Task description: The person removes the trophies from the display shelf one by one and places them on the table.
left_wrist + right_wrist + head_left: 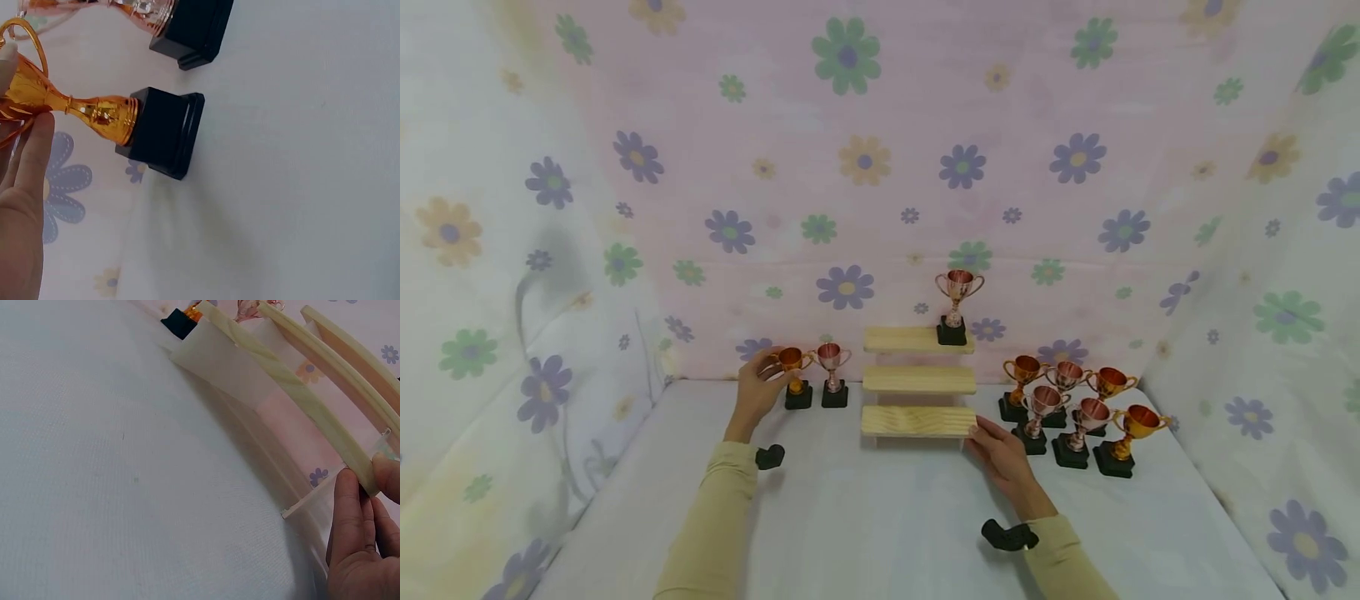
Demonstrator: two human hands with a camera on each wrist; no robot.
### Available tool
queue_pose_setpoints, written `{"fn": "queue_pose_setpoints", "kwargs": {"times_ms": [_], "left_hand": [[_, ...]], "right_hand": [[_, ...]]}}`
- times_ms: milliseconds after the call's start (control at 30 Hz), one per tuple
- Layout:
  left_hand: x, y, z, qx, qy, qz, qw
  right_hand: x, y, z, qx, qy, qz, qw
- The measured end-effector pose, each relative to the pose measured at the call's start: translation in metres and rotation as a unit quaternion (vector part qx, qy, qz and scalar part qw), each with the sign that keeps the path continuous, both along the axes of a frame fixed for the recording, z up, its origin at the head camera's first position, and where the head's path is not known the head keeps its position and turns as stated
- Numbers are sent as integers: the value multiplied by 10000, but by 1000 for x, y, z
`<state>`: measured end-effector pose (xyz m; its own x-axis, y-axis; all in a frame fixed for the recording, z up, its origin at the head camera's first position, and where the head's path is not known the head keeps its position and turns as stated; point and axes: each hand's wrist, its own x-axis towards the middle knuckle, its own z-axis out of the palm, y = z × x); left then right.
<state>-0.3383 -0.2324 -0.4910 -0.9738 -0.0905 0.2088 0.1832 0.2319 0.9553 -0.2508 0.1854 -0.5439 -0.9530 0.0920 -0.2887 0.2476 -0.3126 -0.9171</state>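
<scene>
My left hand (757, 390) grips a gold trophy cup (796, 385) by its bowl, left of the stand. In the left wrist view, the thumb and fingers (39, 153) lie around the trophy's bowl, and its black base (164, 132) points away from the hand. A rose-gold trophy (832, 377) stands close beside it. My right hand (1002, 460) pinches the right end of the lowest plank (917, 422) of a three-step wooden stand, thumb above and fingers below, as the right wrist view shows. On the top plank (901, 339), another rose-gold trophy (952, 310) stands at the right end.
Several gold and rose-gold trophies (1071, 450) stand grouped on the white tabletop (880, 517), right of the stand. The middle plank (917, 380) carries nothing. Clear side panels (312, 490) support the planks. Flower-patterned cloth (880, 217) hangs behind and at both sides.
</scene>
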Motion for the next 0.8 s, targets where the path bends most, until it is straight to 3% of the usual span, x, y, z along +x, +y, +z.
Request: {"fn": "queue_pose_setpoints", "kwargs": {"times_ms": [67, 400, 800], "left_hand": [[-3, -3, -7, 21, -5, 39, 10000], [-3, -4, -10, 131, -352, 115, 9992], [-8, -3, -16, 384, -469, 234, 9979]], "right_hand": [[0, 0, 0, -15, -5, -17, 10000], [1, -2, 1, 56, -31, -140, 9999], [-3, 0, -2, 6, -130, -155, 9998]]}}
